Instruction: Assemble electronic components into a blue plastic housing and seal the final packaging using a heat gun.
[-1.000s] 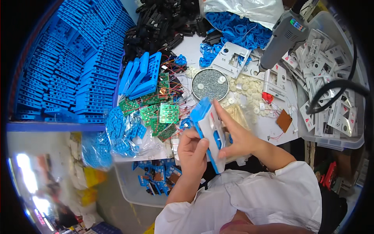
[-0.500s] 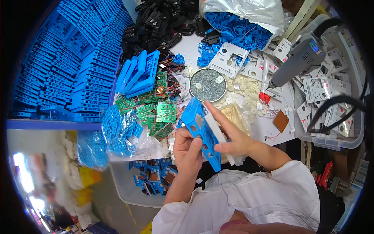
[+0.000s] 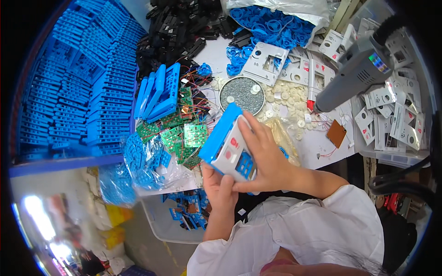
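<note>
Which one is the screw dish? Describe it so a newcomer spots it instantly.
Start from the stack of blue cases leaning at the table's middle, then look right past the green circuit boards. The round dish sits just above the held blue-and-white case. It is the only circular metal-rimmed container, filled with grey screws.

Green PCBs point(image 3: 184, 133), screw dish point(image 3: 241, 93)

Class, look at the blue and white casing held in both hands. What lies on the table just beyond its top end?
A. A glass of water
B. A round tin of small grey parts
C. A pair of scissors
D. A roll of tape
B: just past the upper end of the blue and white casing, held between the left hand and right hand, sits a round tin of small grey parts.
</note>
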### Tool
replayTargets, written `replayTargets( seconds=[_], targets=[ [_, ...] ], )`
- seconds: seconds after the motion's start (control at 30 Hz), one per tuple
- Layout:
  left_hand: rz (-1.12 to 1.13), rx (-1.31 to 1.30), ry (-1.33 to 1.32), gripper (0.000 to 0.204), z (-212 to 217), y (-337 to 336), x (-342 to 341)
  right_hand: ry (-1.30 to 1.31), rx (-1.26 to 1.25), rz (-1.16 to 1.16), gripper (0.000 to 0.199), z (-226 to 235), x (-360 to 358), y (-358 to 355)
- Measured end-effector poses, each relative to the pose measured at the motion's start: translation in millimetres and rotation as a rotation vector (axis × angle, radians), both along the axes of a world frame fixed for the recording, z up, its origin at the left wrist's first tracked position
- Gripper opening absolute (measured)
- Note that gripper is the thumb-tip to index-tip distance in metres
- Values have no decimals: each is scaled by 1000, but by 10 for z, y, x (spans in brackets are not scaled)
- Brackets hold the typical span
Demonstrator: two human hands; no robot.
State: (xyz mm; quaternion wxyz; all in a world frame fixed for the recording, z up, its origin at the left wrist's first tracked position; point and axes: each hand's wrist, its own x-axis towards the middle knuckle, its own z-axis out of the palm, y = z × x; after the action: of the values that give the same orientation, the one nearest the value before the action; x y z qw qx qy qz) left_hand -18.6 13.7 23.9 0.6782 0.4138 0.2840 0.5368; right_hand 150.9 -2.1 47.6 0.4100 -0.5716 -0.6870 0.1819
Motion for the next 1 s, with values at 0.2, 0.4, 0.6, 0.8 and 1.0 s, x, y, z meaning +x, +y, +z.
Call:
replayTargets(
  seconds=[0.2,0.4,0.6,0.8,1.0],
  targets=[
    [44,-171,-199,75,-46,7,-365,343,-92,118,116,89,232,-66],
    [-94,-267,-424,69,-301,-52,-514,946,-414,295,87,57,286,-107],
    [-129,-184,-379,74,-442,-31,-604,734,-207,252,79,-3,237,-210],
    [-116,-251,-410,71,-440,-19,-537,615,-40,242,80,-53,98,-314],
    [-16,-349,-385,73,-521,40,-590,597,-34,252,82,-57,-14,-363]
  ],
)
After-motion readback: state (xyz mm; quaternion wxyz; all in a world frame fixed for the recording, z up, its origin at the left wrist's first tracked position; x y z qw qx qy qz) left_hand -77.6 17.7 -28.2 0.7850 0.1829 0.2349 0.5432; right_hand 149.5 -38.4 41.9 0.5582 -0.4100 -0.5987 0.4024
